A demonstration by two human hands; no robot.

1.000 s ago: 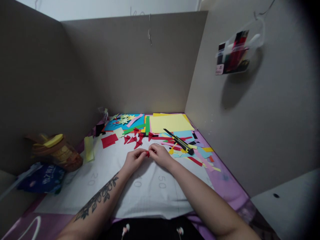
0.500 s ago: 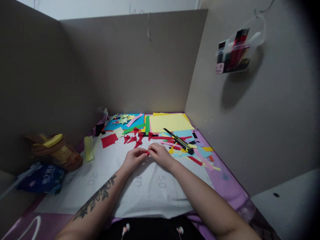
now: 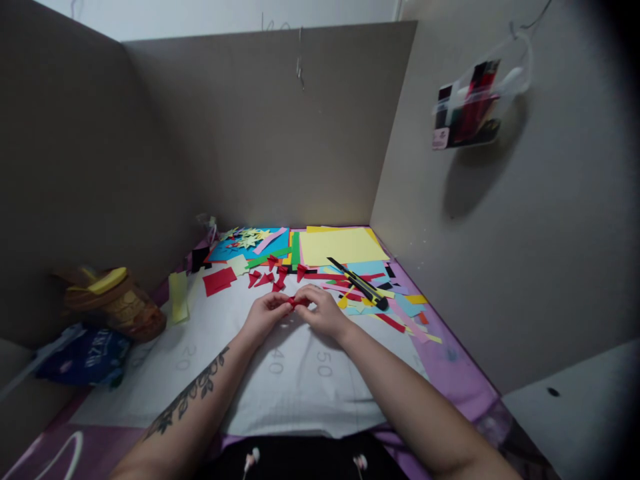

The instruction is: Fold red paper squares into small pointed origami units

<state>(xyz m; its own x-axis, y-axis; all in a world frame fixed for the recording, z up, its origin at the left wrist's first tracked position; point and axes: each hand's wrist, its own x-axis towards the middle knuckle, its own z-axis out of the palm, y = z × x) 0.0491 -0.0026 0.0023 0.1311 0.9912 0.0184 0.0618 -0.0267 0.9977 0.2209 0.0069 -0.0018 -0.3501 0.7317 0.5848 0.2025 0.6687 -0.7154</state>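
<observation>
A small piece of red paper (image 3: 294,303) is pinched between the fingertips of both hands, above the white sheet (image 3: 300,393). My left hand (image 3: 267,316) closes on its left side and my right hand (image 3: 323,312) on its right; the fingers hide much of it. Several folded red pieces (image 3: 281,273) lie just beyond the hands. Left of them rests flat red paper (image 3: 219,281). To the right, a black and yellow utility knife (image 3: 357,283) lies over colored paper strips (image 3: 391,323).
Yellow paper (image 3: 343,247) and blue paper (image 3: 220,251) with star-like cutouts lie at the back. A brown cup (image 3: 131,310) and a blue packet (image 3: 85,357) stand at left. Grey panels (image 3: 270,133) enclose the table; a clear bag (image 3: 470,113) hangs at right.
More of the red piece now shows between my fingertips. My right hand's fingers have bent and shifted slightly, while the left hand has moved a little left.
</observation>
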